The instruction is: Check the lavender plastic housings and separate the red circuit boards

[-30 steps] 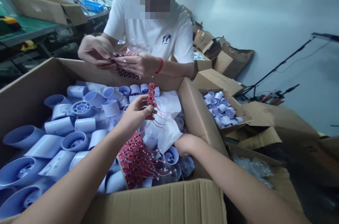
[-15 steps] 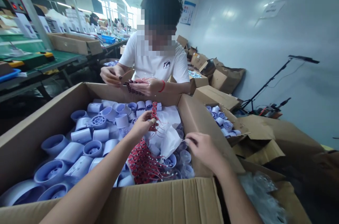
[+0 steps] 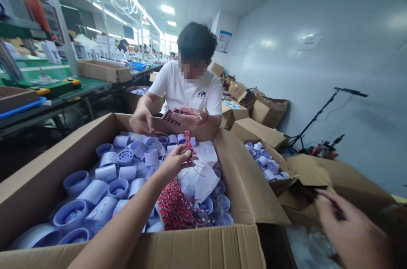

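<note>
My left hand is closed on a red circuit board strip with thin wires, held above the big cardboard box. Below it, a pile of red circuit boards with white-tipped wires lies on the box's contents. My right hand is out past the box's right side, over the lower boxes. Motion blurs its fingers, so I cannot make out whether they hold anything. Lilac plastic cups fill much of the box, and a crumpled white sheet lies beside the boards.
Across the large cardboard box, a co-worker in a white shirt holds more circuit boards. A smaller box of lilac cups and clear plastic bags are to the right. A green workbench runs along the left.
My right hand has swung from the box's right edge far out to the right. My left hand still holds the strip. The co-worker's one hand has lowered toward the box; the view has shifted.
</note>
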A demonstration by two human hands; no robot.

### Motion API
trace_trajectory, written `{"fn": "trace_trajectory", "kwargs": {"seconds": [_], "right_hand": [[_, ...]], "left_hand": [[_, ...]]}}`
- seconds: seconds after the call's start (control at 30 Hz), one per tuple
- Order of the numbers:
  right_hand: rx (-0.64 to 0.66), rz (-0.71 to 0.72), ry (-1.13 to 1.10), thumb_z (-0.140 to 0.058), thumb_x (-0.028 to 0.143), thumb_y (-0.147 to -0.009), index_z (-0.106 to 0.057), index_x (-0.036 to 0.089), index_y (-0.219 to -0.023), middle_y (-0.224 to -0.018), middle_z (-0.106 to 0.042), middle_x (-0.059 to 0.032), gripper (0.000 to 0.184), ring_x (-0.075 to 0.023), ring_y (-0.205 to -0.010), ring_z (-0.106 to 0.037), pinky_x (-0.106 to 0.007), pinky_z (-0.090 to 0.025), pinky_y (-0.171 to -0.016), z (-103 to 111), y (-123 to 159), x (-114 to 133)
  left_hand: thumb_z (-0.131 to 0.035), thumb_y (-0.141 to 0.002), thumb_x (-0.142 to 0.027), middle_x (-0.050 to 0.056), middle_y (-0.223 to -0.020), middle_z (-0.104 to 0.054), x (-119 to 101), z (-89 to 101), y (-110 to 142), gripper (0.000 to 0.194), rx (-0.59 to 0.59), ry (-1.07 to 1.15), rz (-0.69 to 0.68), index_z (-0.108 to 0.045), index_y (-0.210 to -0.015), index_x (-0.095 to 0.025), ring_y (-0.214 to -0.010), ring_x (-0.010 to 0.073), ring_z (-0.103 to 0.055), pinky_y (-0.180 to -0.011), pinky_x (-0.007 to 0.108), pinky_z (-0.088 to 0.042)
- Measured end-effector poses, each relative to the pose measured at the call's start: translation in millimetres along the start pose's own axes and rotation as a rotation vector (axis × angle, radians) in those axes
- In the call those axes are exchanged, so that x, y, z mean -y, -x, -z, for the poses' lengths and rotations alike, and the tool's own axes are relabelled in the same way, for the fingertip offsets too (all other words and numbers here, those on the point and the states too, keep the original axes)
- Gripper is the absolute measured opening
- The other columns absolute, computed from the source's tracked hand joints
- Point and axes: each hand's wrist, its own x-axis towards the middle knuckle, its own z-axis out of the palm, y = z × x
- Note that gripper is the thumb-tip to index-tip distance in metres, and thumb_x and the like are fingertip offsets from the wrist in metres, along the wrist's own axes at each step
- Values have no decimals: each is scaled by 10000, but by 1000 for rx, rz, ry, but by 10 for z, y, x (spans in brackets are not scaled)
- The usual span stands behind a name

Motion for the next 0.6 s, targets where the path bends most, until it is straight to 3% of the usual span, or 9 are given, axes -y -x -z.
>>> {"fn": "trace_trajectory", "kwargs": {"seconds": [0.07,0.13,0.2,0.27,0.33,0.43,0.6], "right_hand": [[127,72,-187,-440,375,-796,-680,184,-887,-865,-720,-136,321,-266,-782,-652,-360,-478,-680,-296,6,748],[348,195,-348,-391,304,-842,-686,196,-882,-910,-729,-99,317,-221,-835,-658,-311,-471,-736,-612,-35,1439],[546,290,-436,-416,243,-840,-695,197,-815,-842,-733,-78,283,-196,-791,-654,-279,-450,-717,-902,-113,1967],[607,286,-510,-441,210,-833,-696,174,-807,-819,-729,-86,259,-191,-770,-644,-270,-434,-692,-1141,-190,2312],[666,257,-657,-464,224,-835,-690,153,-820,-783,-721,-80,237,-173,-720,-631,-254,-428,-651,-1327,-224,2500],[741,204,-904,-485,256,-832,-674,149,-829,-739,-704,-46,217,-146,-653,-605,-235,-431,-598,-1533,-161,2587],[689,142,-988,-492,259,-838,-650,173,-861,-738,-693,-29,182,-147,-636,-602,-241,-448,-581,-1693,30,2560]], "left_hand": [[-770,-597,-252,49,-816,-644,3,18,16,307,24,-22,-2,-578,-818,-158,-752,160,-639,-643,254,-514],[-777,-574,-255,61,-850,-664,-1,38,33,318,34,-10,-4,-590,-812,-157,-779,153,-637,-661,231,-503],[-775,-536,-213,56,-858,-677,-12,61,45,329,20,25,-4,-590,-802,-161,-770,134,-632,-664,205,-492],[-755,-498,-153,31,-822,-676,-23,86,45,342,-15,60,-16,-581,-792,-169,-720,112,-621,-645,188,-484],[-725,-487,-118,8,-785,-664,-28,114,32,346,-58,85,-48,-573,-792,-178,-676,101,-610,-643,192,-486],[-705,-498,-111,-2,-781,-650,-16,151,-15,332,-138,111,-101,-554,-783,-188,-683,107,-617,-671,215,-500],[-778,-488,-216,-21,-707,-626,49,165,-96,371,-165,55,-85,-522,-754,-188,-611,98,-600,-617,212,-493]]}}
